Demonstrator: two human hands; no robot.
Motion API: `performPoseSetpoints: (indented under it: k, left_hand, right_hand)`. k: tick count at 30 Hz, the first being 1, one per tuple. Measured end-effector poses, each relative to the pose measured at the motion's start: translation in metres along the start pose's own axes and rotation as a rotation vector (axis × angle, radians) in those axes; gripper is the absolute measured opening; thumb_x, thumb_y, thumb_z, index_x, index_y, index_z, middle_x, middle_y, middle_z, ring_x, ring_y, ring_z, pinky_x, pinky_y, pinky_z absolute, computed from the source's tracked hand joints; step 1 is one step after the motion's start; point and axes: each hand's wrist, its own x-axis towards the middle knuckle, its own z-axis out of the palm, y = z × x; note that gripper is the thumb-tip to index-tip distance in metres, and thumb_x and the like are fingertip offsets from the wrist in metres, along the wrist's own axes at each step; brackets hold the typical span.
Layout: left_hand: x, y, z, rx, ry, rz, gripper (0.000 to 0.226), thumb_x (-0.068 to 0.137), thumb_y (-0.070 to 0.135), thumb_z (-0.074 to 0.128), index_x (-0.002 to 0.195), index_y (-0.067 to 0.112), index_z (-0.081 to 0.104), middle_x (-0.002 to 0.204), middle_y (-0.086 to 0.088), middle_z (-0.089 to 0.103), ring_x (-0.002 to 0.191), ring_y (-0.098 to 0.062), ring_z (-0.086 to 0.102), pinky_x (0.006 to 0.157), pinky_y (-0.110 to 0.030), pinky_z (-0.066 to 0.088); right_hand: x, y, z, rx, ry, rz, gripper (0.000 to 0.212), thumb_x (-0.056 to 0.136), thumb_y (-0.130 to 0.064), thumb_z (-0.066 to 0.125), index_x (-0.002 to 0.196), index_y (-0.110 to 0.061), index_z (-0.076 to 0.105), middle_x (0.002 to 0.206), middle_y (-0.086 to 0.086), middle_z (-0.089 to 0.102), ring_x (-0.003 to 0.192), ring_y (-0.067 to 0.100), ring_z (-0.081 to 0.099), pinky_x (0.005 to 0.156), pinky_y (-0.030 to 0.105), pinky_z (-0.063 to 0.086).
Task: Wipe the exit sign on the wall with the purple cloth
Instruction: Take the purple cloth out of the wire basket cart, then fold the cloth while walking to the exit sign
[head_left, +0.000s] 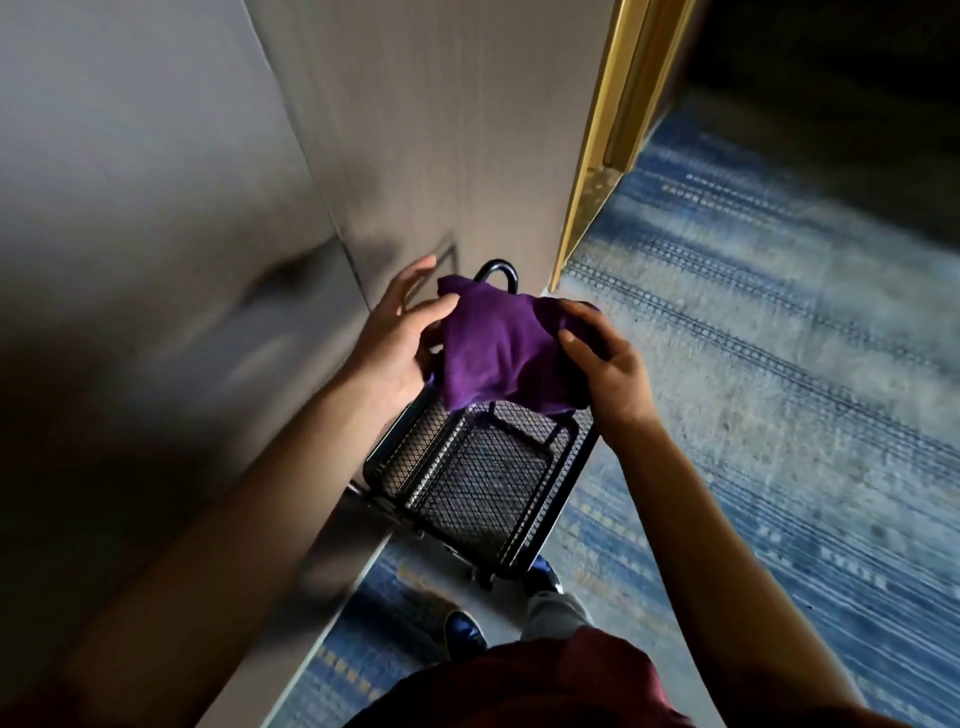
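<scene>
The purple cloth (498, 348) hangs bunched between both of my hands, just above a black mesh basket (467, 478). My left hand (400, 332) holds its left edge, with the fingers spread toward the wall. My right hand (602, 353) grips its right side, thumb on top. The exit sign is not in view.
The basket stands on the floor against a grey panelled wall (208, 208), with a black handle (498, 273) at its far end. A gold door frame (597, 171) rises to the right. Blue patterned carpet (753, 364) covers the floor. My shoes (462, 629) are below.
</scene>
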Motion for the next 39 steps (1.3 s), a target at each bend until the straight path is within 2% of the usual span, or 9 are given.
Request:
performPoseSetpoints:
  k: [3,8,15,20,25,30,32,35,39]
  left_hand:
    - [0.001,0.016,0.004,-0.034,-0.005,0.004,0.047,0.093,0.002,0.067,0.126,0.035,0.066,0.121,-0.003,0.071,0.080,-0.016,0.070,0.064,-0.026,0.057]
    - [-0.001,0.045,0.011,-0.031,-0.027,0.082,0.054,0.078,0.028,0.086,0.126,0.038,0.065,0.094,0.002,0.078,0.085,-0.014,0.074,0.067,-0.029,0.058]
    - [0.004,0.088,0.024,0.096,0.045,0.395,0.040,0.087,0.000,0.074,0.115,0.027,0.066,0.097,-0.005,0.070,0.088,-0.015,0.068,0.083,-0.033,0.056]
    - [-0.004,0.132,0.034,0.143,-0.046,0.548,0.042,0.079,0.008,0.074,0.111,0.034,0.068,0.091,0.000,0.069,0.086,-0.014,0.063,0.083,-0.033,0.052]
    - [-0.018,0.137,0.032,0.165,-0.134,0.570,0.042,0.080,0.007,0.074,0.107,0.038,0.069,0.092,0.006,0.071,0.084,-0.008,0.065,0.080,-0.028,0.051]
    - [-0.027,0.115,0.023,0.145,-0.131,0.545,0.040,0.080,0.008,0.075,0.105,0.040,0.070,0.097,0.005,0.074,0.092,-0.011,0.067,0.088,-0.031,0.052]
    - [-0.031,0.107,0.016,0.118,-0.041,0.528,0.038,0.080,0.012,0.076,0.106,0.038,0.070,0.099,0.005,0.076,0.097,-0.013,0.069,0.090,-0.036,0.053]
    - [-0.040,0.092,0.004,0.095,0.062,0.497,0.042,0.082,0.022,0.077,0.120,0.035,0.066,0.112,0.002,0.075,0.103,-0.014,0.071,0.089,-0.032,0.055]
    - [-0.052,0.081,-0.006,0.104,0.072,0.424,0.065,0.077,0.041,0.081,0.136,0.042,0.054,0.134,0.007,0.066,0.118,-0.008,0.069,0.093,-0.028,0.057]
  right_hand:
    - [0.010,-0.020,-0.002,-0.011,0.008,-0.065,0.038,0.088,-0.029,0.073,0.126,-0.033,0.072,0.125,-0.005,0.075,0.121,0.017,0.068,0.105,0.038,0.054]
    - [0.026,-0.055,0.003,-0.026,0.001,-0.174,0.040,0.085,-0.038,0.076,0.126,-0.034,0.072,0.125,-0.006,0.074,0.116,0.012,0.069,0.093,0.023,0.055]
    - [0.047,-0.114,0.025,-0.024,-0.052,-0.286,0.038,0.085,-0.034,0.077,0.123,-0.033,0.074,0.118,-0.013,0.075,0.107,0.001,0.069,0.083,0.016,0.056]
    - [0.054,-0.142,0.043,0.044,-0.123,-0.270,0.053,0.089,-0.023,0.075,0.135,-0.047,0.062,0.131,-0.017,0.069,0.119,0.005,0.067,0.094,0.022,0.056]
    - [0.046,-0.129,0.061,0.160,-0.182,-0.090,0.072,0.089,-0.047,0.069,0.154,-0.033,0.043,0.158,-0.005,0.048,0.144,0.015,0.048,0.124,0.046,0.034]
    - [0.031,-0.119,0.084,0.402,-0.304,0.160,0.059,0.096,-0.060,0.059,0.145,-0.029,0.052,0.141,0.020,0.059,0.120,0.040,0.064,0.100,0.057,0.051]
    - [0.031,-0.118,0.090,0.501,-0.283,0.165,0.048,0.100,-0.041,0.062,0.146,-0.031,0.052,0.138,0.017,0.061,0.116,0.042,0.065,0.093,0.058,0.052]
    - [0.033,-0.116,0.097,0.566,-0.231,0.089,0.054,0.101,-0.007,0.056,0.149,-0.031,0.051,0.141,0.011,0.065,0.130,0.037,0.062,0.107,0.058,0.049]
    - [0.040,-0.120,0.110,0.626,-0.266,0.072,0.050,0.101,-0.002,0.056,0.147,-0.022,0.055,0.142,0.016,0.064,0.135,0.039,0.057,0.116,0.059,0.041]
